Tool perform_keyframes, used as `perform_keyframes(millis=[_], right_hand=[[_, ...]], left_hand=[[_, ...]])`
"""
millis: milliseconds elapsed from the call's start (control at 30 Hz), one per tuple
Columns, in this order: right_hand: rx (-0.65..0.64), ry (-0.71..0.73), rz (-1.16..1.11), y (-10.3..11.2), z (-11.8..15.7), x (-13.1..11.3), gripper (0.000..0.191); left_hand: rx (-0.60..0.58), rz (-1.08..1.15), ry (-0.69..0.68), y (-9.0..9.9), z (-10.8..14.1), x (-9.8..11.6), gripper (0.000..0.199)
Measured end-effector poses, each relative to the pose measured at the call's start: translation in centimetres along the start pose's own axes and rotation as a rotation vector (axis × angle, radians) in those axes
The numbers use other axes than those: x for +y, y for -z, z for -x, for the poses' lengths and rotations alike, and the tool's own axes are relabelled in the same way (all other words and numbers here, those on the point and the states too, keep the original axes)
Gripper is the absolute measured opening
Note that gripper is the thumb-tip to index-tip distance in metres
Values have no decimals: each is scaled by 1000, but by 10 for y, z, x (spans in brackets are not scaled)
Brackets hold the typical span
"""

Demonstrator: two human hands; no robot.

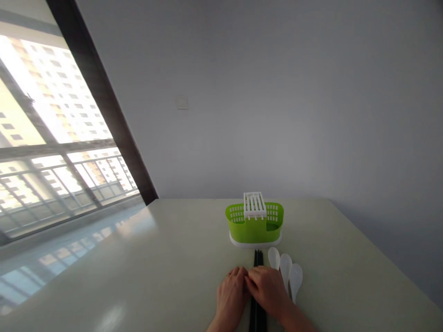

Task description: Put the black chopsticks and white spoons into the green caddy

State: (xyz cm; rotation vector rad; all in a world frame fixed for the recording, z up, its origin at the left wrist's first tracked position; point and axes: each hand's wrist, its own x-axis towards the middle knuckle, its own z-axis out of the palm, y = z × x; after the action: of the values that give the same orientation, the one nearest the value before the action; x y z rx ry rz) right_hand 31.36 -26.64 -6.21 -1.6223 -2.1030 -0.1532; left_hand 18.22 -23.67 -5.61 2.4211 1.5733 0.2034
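Black chopsticks (259, 259) lie lengthwise on the table, their middle hidden under my hands. My left hand (231, 295) rests with curled fingers at their left side. Over the chopsticks is my right hand (269, 287), fingers closed and touching my left hand; whether either hand holds anything is hidden. Three white spoons lie side by side at the right: one (273, 257) nearest the chopsticks, a middle one (285, 265) and an outer one (296, 276), their handles partly behind my right hand. Beyond stands a green basket (255, 233) with a white slatted rack (255, 205) on top.
The pale table (166, 258) reaches back to a grey wall (259, 115) with a switch plate (182, 102). A window (65, 115) with a dark frame is on the left, and light reflects off the table there.
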Motion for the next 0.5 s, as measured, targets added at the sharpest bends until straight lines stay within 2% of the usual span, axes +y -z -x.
perform_keyframes(millis=[233,400,500], right_hand=[[-13,9,12,-1,0,-1,19],[-28,-2,32,-2,1,-1,19],[-48,-4,24,-1,0,-2,21]], left_hand=[[-1,14,15,6,1,-5,16],[-38,-128,160,20,1,-10,20],[-44,-165,202,24,1,-15,23]])
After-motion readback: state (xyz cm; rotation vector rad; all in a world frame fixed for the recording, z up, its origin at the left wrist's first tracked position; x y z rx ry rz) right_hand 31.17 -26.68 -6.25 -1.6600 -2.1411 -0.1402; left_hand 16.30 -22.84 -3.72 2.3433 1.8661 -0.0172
